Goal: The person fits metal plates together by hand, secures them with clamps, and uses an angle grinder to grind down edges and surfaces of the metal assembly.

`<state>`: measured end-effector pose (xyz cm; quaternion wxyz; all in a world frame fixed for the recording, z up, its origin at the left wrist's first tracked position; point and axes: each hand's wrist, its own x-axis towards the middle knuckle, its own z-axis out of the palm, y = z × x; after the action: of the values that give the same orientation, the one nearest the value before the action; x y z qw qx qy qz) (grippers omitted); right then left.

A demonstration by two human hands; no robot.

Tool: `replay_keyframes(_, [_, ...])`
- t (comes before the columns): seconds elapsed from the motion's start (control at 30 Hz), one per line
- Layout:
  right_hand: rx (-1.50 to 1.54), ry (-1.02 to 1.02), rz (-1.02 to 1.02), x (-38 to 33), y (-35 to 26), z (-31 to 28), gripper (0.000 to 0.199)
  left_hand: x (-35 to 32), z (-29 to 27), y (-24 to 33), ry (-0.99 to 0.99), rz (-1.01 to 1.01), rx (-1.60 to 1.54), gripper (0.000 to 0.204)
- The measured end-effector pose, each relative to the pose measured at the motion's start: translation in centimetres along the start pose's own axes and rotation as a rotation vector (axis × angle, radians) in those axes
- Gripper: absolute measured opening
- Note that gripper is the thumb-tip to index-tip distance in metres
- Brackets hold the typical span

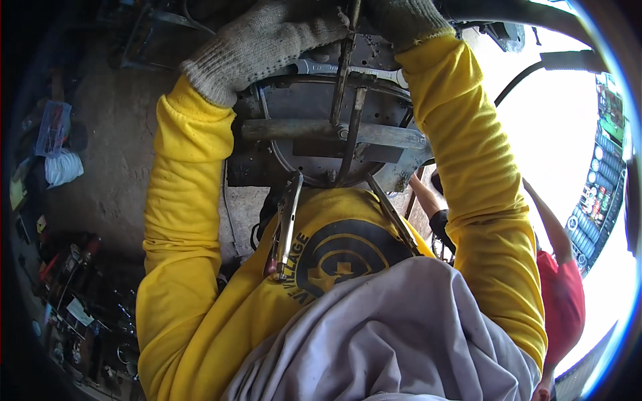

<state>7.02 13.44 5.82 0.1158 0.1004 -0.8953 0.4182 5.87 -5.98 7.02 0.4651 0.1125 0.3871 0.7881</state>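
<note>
Currently both gloved hands are raised to the top of the frame, working on a round grey metal assembly (314,144) held close in front of the chest. Left hand (264,43), in a knit work glove, is closed over the handle end of a silver wrench (334,69) that lies across the upper rim of the assembly. Right hand (408,19), also gloved, is partly cut off by the frame edge; it appears clenched near a thin upright metal rod (346,63), but I cannot tell exactly what it grips. A horizontal steel bar (321,130) crosses the assembly's face. Locking pliers (286,227) hang down from the assembly's lower edge against the yellow shirt, untouched.

Judgement: the step in hand looks like turning a fastener at the upper rim with the wrench while the other hand steadies the work. The next stroke would call for keeping the wrench seated squarely and bracing against the rod. Another person in a red shirt (560,301) stands at right, well apart.
</note>
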Motion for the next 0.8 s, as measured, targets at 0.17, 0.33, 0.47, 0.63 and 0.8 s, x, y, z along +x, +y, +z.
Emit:
replay_keyframes(0.17, [-0.18,-0.207,0.107,0.5,-3.3,-1.5,0.036,0.2,3.1,0.8,0.113,-0.086,0.519,0.042])
replay_keyframes(0.33, [-0.172,-0.136,-0.034,0.3,-0.5,-2.1,0.035,4.5,1.6,-2.4,0.2,0.064,1.728,0.074])
replay_keyframes(0.47, [0.144,-0.185,0.155,1.3,-1.9,-0.5,0.034,3.2,1.7,-2.1,0.022,-0.126,1.025,0.053])
replay_keyframes(0.63, [-0.576,-0.153,-0.025,1.7,-0.7,0.2,0.03,4.3,1.1,-3.5,0.205,0.305,1.582,0.039])
replay_keyframes(0.8, [-0.738,-0.204,-0.09,2.2,1.1,1.2,0.027,4.4,0.4,-3.7,0.033,0.345,1.878,0.034])
